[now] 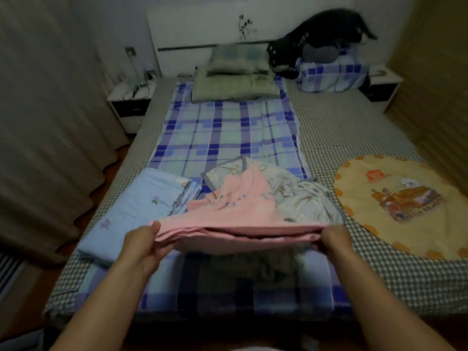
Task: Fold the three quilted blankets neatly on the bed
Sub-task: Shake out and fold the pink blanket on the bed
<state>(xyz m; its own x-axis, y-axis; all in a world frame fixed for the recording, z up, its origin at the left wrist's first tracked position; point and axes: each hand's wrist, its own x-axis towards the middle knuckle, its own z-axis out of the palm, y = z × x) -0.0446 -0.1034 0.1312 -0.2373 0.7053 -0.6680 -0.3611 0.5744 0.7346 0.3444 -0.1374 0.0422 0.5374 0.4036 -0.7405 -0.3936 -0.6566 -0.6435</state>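
Observation:
A pink quilted blanket (235,206) is held up over the foot of the bed, its near edge doubled into layers. My left hand (143,245) grips its left corner and my right hand (335,240) grips its right corner, the edge stretched between them. Behind the pink one lies a rumpled grey-white floral blanket (301,198). A light blue blanket (141,211), folded into a rectangle, lies to the left on the bed.
The bed (359,133) has a grey checked sheet and a blue plaid pad (228,133). A round yellow cushion (395,206) lies at right. Pillows (235,79), a plaid bundle and a black plush sit at the headboard. Nightstands flank the bed; curtains hang left.

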